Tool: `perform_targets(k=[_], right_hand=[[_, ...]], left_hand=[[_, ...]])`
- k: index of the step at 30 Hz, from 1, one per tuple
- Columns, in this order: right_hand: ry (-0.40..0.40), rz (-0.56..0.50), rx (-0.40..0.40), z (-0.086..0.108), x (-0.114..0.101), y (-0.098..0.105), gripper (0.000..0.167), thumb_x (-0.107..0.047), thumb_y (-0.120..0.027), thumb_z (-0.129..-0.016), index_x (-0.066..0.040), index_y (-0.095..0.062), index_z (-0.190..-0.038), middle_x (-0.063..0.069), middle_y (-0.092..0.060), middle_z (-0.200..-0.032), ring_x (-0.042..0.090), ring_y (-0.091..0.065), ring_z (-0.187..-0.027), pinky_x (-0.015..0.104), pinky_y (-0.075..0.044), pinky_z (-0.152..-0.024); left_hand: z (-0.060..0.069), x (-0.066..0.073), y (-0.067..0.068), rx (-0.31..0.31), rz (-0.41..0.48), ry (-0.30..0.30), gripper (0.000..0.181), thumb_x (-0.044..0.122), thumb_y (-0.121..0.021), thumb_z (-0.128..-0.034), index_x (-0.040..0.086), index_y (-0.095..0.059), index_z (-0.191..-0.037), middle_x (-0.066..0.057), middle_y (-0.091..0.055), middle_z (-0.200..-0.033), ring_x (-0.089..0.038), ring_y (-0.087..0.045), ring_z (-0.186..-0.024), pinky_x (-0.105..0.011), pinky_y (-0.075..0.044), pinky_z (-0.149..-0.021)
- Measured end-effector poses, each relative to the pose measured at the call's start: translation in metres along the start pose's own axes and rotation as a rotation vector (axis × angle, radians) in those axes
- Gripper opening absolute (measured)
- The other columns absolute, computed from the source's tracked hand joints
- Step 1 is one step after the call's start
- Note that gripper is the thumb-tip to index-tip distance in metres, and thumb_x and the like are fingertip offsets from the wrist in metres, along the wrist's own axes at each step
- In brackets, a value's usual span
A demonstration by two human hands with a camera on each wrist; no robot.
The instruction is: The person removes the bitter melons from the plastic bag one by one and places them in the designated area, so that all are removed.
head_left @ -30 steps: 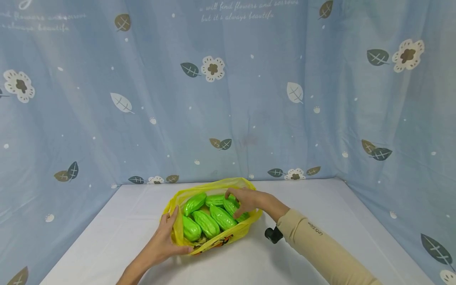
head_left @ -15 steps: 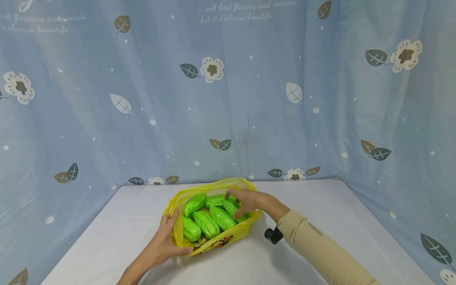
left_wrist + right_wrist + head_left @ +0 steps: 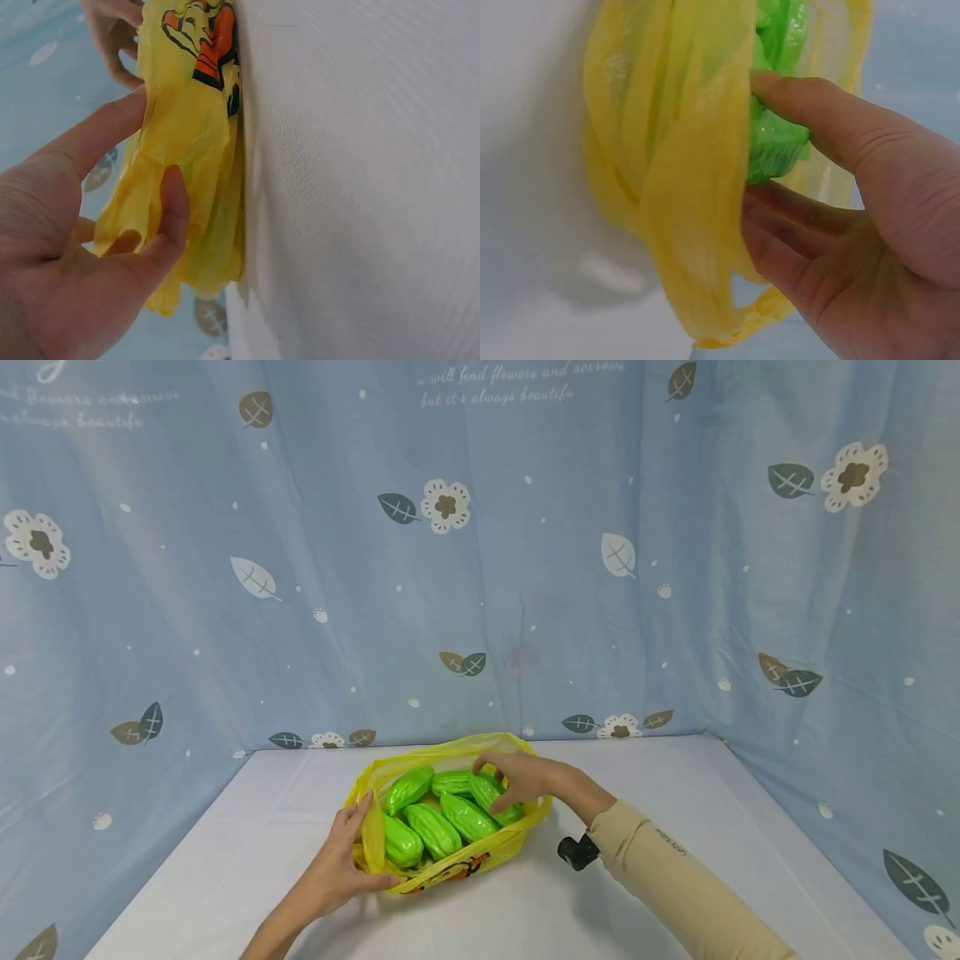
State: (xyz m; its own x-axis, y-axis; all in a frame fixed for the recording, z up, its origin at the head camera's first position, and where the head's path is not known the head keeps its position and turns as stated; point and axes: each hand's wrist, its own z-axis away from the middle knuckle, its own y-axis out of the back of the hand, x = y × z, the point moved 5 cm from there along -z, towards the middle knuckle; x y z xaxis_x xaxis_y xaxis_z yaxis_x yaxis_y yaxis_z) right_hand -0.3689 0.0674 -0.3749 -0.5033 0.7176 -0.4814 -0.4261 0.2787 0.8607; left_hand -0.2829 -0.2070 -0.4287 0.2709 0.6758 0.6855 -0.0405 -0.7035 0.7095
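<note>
A yellow plastic bag (image 3: 480, 852) with a printed cartoon figure stands on the table, its mouth wide. Several glossy green bitter melons (image 3: 432, 831) lie inside. My left hand (image 3: 333, 864) holds the left end of the bag, and in the left wrist view its thumb and fingers lie on both sides of the film. At the right end, my right hand (image 3: 521, 777) reaches into the bag and grips the rightmost bitter melon (image 3: 507, 812). In the right wrist view the thumb is on one side of this green melon (image 3: 780, 142) and the other fingers are across from it, partly hidden by the bag.
White cloth covers the table (image 3: 637, 893). A blue curtain (image 3: 570, 610) with leaves and flowers hangs behind and along both sides. A small black device (image 3: 576, 852) shows beside the right sleeve (image 3: 675, 877).
My right hand has risen very slightly over the rightmost melon. The left hand has shifted a little to the left, and the bag's front edge has moved slightly with it.
</note>
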Motion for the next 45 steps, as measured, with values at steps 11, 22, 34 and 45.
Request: perform_targets(k=[11, 22, 34, 45], right_hand=[[0.062, -0.02, 0.028, 0.004, -0.002, 0.009, 0.063, -0.026, -0.077, -0.086, -0.022, -0.045, -0.14, 0.006, -0.05, -0.142, 0.025, -0.056, -0.123, 0.038, -0.052, -0.09], [0.117, -0.072, 0.038, 0.012, -0.004, 0.016, 0.063, -0.026, -0.076, -0.087, -0.02, -0.046, -0.142, 0.005, -0.047, -0.147, 0.028, -0.057, -0.125, 0.037, -0.053, -0.093], [0.097, -0.183, 0.044, 0.023, 0.001, 0.025, 0.065, -0.027, -0.074, -0.088, -0.023, -0.043, -0.146, 0.014, -0.051, -0.143, 0.032, -0.064, -0.114, 0.034, -0.057, -0.081], [0.071, -0.237, 0.07, 0.038, 0.009, 0.039, 0.066, -0.024, -0.072, -0.09, -0.023, -0.041, -0.149, 0.019, -0.051, -0.141, 0.034, -0.063, -0.115, 0.038, -0.058, -0.075]], left_hand=[[0.0, -0.001, 0.004, 0.029, -0.007, -0.034, 0.123, 0.04, -0.09, -0.0657, 0.005, -0.016, -0.157, -0.026, -0.029, -0.148, -0.05, -0.037, -0.136, -0.068, -0.032, -0.107], [0.0, -0.002, 0.005, 0.023, 0.017, -0.029, 0.12, 0.038, -0.089, -0.0682, 0.006, -0.015, -0.158, -0.024, -0.028, -0.15, -0.05, -0.034, -0.138, -0.068, -0.031, -0.108], [-0.001, -0.003, 0.007, 0.023, 0.009, -0.005, 0.119, 0.039, -0.088, -0.0695, 0.007, -0.015, -0.158, -0.022, -0.028, -0.151, -0.045, -0.042, -0.132, -0.063, -0.037, -0.105], [-0.004, -0.004, 0.008, 0.04, -0.008, -0.004, 0.117, 0.041, -0.087, -0.0696, 0.006, -0.018, -0.157, -0.021, -0.029, -0.15, -0.042, -0.045, -0.13, -0.062, -0.039, -0.105]])
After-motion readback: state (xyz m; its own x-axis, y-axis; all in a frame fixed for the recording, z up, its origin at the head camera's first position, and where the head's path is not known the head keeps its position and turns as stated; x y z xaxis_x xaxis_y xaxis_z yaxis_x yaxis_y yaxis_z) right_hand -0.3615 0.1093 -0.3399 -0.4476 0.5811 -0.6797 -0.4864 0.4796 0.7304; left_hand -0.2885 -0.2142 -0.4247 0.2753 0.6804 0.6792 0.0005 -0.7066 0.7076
